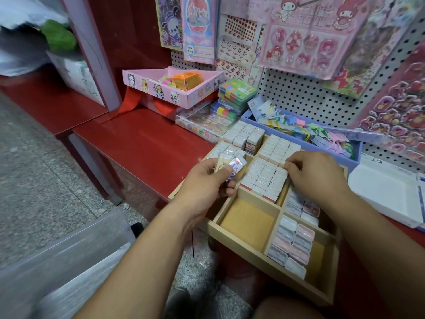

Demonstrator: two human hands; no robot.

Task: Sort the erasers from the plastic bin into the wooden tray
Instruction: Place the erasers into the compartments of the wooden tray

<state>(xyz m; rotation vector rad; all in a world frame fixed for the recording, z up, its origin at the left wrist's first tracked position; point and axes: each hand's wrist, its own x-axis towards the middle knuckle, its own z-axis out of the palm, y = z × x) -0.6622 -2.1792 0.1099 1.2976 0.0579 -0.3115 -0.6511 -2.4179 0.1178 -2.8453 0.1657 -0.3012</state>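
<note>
A wooden tray (243,244) with several compartments overhangs the red shelf's edge. Most compartments hold tight rows of small white wrapped erasers (264,178); the near right ones hold pastel cased erasers (292,245), and the near left compartment is bare. My left hand (207,185) grips a few wrapped erasers (230,166) above the tray's left side. My right hand (317,173) rests with curled fingers on the right edge of the middle row of erasers, fingertips pressed at the packed row. A blurred clear plastic bin (64,256) sits at lower left on the floor.
A red shelf (142,143) carries a pink cardboard box (170,88), stacked coloured cases (234,95), a blue box of tags (305,134) and a white box (386,194). Sticker sheets hang on the pegboard (303,95) behind. Grey floor lies to the left.
</note>
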